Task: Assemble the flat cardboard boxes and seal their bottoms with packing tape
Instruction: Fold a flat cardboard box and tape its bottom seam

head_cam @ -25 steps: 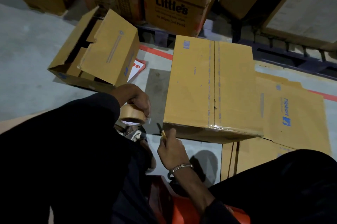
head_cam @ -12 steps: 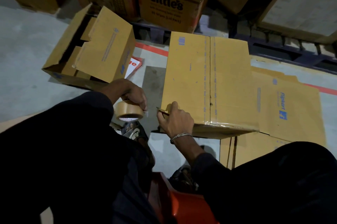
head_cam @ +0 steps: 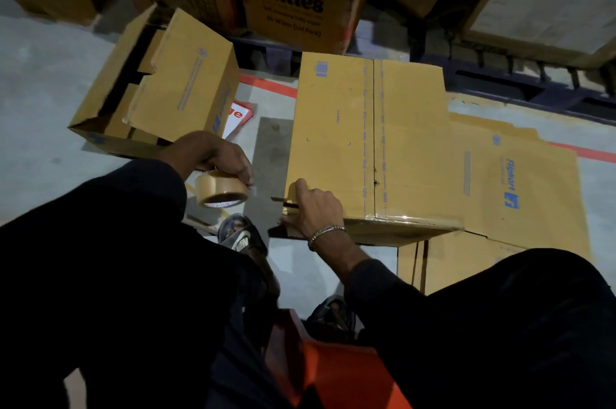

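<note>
An assembled cardboard box [head_cam: 336, 128] stands on the floor in front of me, bottom side up, with clear tape along its middle seam. My left hand [head_cam: 220, 155] grips a roll of brown packing tape [head_cam: 220, 188] just left of the box. My right hand [head_cam: 315, 207] rests on the box's near left corner and pinches a thin dark tool against the edge. Flat Flipkart boxes [head_cam: 520, 182] lie under and to the right of the assembled one.
Another assembled box [head_cam: 173, 88] lies on its side at the left, flaps open. Stacked cartons, one marked Little's [head_cam: 293, 5], stand on dark pallets [head_cam: 520, 88] behind. A red line [head_cam: 266, 85] crosses the grey floor. My sandalled foot [head_cam: 241, 237] and an orange stool [head_cam: 336, 372] are close below.
My right hand rose from below the box's near edge onto its near left corner with the small tool. My left hand kept hold of the tape roll.
</note>
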Demonstrator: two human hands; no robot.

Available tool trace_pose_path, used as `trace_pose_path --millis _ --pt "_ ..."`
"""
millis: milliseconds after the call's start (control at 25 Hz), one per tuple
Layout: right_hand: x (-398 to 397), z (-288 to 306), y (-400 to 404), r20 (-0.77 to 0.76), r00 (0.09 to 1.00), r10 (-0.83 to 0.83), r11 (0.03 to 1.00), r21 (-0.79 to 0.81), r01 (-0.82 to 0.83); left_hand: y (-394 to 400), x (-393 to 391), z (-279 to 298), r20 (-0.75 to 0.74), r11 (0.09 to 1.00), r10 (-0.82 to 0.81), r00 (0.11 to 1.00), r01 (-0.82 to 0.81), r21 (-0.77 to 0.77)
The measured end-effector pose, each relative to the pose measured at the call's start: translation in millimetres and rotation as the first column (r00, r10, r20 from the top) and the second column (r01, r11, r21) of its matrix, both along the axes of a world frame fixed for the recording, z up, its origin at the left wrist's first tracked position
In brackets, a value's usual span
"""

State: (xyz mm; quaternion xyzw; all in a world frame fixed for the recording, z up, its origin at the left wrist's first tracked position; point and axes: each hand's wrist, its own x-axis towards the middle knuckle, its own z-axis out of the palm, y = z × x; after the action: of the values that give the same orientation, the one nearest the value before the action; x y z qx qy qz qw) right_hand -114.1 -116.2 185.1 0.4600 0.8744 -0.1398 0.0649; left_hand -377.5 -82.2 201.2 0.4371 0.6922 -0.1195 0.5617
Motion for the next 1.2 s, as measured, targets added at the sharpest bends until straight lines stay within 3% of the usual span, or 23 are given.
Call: trace_pose_path --millis 160,320,440,600,720,840,960,1080,1200 --pt "7.0 9.1 13.1 0.036 0.994 0.107 0.993 -0.045 -0.105 -7.6 -4.8 9.1 -0.027 0.998 -0.051 0.998 0.052 0.024" --pt "2.6 16.6 4.5 -0.030 0.999 -0.020 0.993 -0.121 0.016 -13.3 -0.3 18.5 -0.036 0.996 -0.081 0.996 0.082 0.032" --pt "-2.8 15.1 -3.0 -0.030 0.998 -0.052 0.997 -0.053 0.050 -16.0 9.0 24.9 -0.039 0.995 -0.079 0.996 0.081 0.063" --pt "7.7 24.8 3.7 -0.009 0.999 0.046 0.994 -0.098 -0.047 -15.7 17.2 37.1 -0.003 0.991 -0.050 0.999 0.050 0.125" --pt "11.1 30.9 7.3 -0.011 0.999 0.044 0.985 -0.164 -0.045 -15.6 14.3 41.2 0.062 0.975 0.101 0.993 -0.111 0.195" --pt "18.8 29.4 18.2 -0.142 0.986 -0.084 0.907 -0.420 0.017 -9.7 24.6 44.5 0.117 0.872 0.308 0.944 -0.329 0.362" --pt "48.8 37.2 49.3 -0.241 0.866 -0.438 0.716 -0.676 0.174 3.5 45.6 52.2 0.193 0.646 0.506 0.841 -0.518 0.561" --pt "99.3 46.1 95.8 -0.227 0.840 -0.494 0.759 -0.584 0.289 21.7 53.7 50.7 0.365 0.462 0.594 0.717 -0.676 0.574" --pt "138.1 46.4 139.1 -0.106 0.893 -0.437 0.860 -0.340 0.380 39.1 60.7 37.9 0.397 0.394 0.637 0.661 -0.721 0.570"
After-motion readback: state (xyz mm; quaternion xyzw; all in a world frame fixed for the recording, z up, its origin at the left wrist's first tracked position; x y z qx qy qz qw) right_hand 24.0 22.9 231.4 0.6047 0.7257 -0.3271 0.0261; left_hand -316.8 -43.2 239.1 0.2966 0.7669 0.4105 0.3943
